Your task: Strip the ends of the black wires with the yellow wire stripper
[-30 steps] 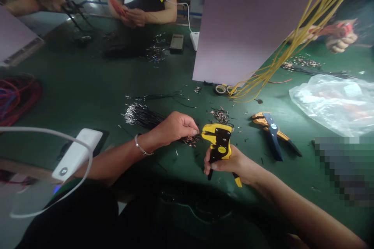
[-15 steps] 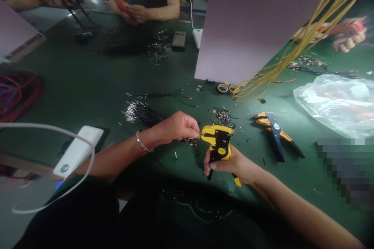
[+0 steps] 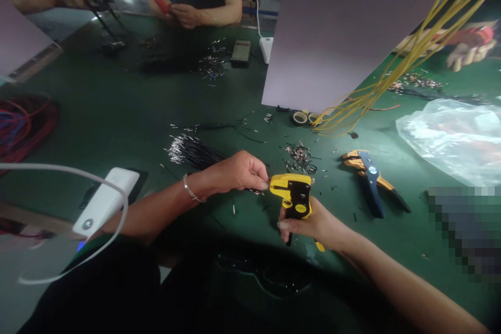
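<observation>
A yellow and black wire stripper [image 3: 299, 195] is gripped in my right hand [image 3: 309, 222], its jaws pointing left. My left hand [image 3: 246, 171], a bracelet on the wrist, pinches a thin wire at the tip of those jaws; the fingers hide most of it. Below the left fingers, copper-coloured wire ends [image 3: 256, 191] stick out. A bundle of black wires [image 3: 193, 151] with bright ends lies behind my left forearm. Beyond the stripper is a pile of short wire scraps [image 3: 299, 156].
At right lie a blue and orange wire stripper [image 3: 370, 177] and a clear plastic bag [image 3: 450, 133]. Yellow wires [image 3: 395, 78] hang beside a pale panel [image 3: 313, 36], near tape rolls [image 3: 300, 118]. A white power strip [image 3: 105, 201] with a cable sits left. Co-workers' hands [image 3: 186, 14] work across the table.
My right hand and the stripper have shifted slightly down and right, with the jaws still at my left fingertips. My left hand has barely moved.
</observation>
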Action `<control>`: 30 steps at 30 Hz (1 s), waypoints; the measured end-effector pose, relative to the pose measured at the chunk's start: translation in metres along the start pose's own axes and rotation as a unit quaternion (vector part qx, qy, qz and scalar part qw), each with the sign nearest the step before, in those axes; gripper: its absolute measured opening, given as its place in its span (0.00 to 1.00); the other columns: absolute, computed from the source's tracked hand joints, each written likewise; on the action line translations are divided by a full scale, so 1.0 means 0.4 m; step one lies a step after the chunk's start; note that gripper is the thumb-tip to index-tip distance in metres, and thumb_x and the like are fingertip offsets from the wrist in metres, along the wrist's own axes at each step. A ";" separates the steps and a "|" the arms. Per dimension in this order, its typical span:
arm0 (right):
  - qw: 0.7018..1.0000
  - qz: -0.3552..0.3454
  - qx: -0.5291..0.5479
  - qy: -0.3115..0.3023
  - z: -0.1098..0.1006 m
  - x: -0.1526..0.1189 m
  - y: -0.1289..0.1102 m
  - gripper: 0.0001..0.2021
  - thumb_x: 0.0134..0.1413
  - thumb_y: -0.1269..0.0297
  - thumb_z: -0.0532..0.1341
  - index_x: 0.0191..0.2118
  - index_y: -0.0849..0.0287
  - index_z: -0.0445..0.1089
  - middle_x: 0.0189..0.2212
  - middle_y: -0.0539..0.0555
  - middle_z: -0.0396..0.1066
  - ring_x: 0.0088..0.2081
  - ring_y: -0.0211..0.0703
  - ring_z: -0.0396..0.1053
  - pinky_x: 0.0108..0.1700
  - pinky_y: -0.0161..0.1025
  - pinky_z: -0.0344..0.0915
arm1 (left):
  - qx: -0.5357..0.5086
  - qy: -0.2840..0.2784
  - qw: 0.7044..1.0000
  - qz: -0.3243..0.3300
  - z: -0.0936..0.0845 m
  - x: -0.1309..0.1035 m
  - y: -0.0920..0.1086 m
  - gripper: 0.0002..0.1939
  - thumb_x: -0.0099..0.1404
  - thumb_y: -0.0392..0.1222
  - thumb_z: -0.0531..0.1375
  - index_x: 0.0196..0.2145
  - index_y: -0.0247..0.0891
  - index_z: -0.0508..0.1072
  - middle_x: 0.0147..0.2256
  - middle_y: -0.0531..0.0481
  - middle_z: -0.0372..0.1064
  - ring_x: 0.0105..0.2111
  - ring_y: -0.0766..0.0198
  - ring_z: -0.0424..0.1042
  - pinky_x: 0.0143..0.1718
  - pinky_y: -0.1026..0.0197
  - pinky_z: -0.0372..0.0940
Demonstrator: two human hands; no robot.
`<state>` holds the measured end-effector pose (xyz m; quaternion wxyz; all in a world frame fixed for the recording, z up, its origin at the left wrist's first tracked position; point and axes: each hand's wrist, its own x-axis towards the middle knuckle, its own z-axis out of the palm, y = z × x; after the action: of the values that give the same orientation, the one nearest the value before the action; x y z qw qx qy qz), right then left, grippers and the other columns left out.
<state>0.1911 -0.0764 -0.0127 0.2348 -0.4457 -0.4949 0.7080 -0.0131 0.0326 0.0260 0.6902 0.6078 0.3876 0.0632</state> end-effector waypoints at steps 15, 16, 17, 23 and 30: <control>0.993 0.057 -0.026 0.100 0.028 -0.002 0.004 0.09 0.43 0.63 0.65 0.23 0.59 0.64 0.14 0.49 0.68 0.18 0.37 0.63 0.25 0.37 0.62 | -0.003 -0.007 1.000 0.021 0.002 0.000 -0.005 0.06 0.47 0.37 0.64 0.25 0.32 0.74 0.19 0.54 0.68 0.19 0.74 0.62 0.22 0.69 0.54; 0.992 0.056 -0.027 0.106 0.028 -0.002 0.005 0.09 0.42 0.64 0.65 0.22 0.59 0.64 0.14 0.49 0.67 0.18 0.36 0.63 0.25 0.36 0.62 | 0.004 -0.005 1.000 0.022 0.002 0.000 -0.005 0.06 0.48 0.37 0.64 0.25 0.32 0.74 0.19 0.55 0.67 0.19 0.74 0.60 0.21 0.69 0.53; 0.992 0.056 -0.028 0.110 0.029 -0.003 0.005 0.08 0.42 0.65 0.64 0.22 0.59 0.64 0.14 0.48 0.67 0.18 0.36 0.63 0.25 0.36 0.62 | 0.014 -0.003 1.000 0.023 0.003 -0.001 -0.004 0.06 0.49 0.37 0.63 0.25 0.32 0.74 0.19 0.55 0.66 0.18 0.75 0.59 0.20 0.70 0.51; 0.991 0.051 -0.029 0.123 0.019 0.002 -0.003 0.07 0.42 0.68 0.62 0.20 0.59 0.63 0.12 0.47 0.67 0.17 0.35 0.62 0.24 0.34 0.62 | 0.026 0.030 0.998 0.050 0.018 -0.009 0.007 0.05 0.51 0.37 0.60 0.23 0.32 0.73 0.17 0.57 0.63 0.17 0.75 0.55 0.19 0.69 0.49; 0.991 0.044 -0.018 0.122 0.010 0.002 -0.013 0.07 0.40 0.69 0.61 0.18 0.59 0.64 0.11 0.47 0.67 0.16 0.35 0.62 0.24 0.34 0.61 | 0.044 0.050 0.996 0.065 0.024 -0.013 0.009 0.06 0.52 0.37 0.60 0.24 0.31 0.74 0.20 0.54 0.67 0.21 0.73 0.61 0.24 0.69 0.54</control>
<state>0.1868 -0.0758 -0.0080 0.2540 -0.5543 -0.4554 0.6487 -0.0094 0.0228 0.0310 0.6367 0.6575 0.3842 0.1213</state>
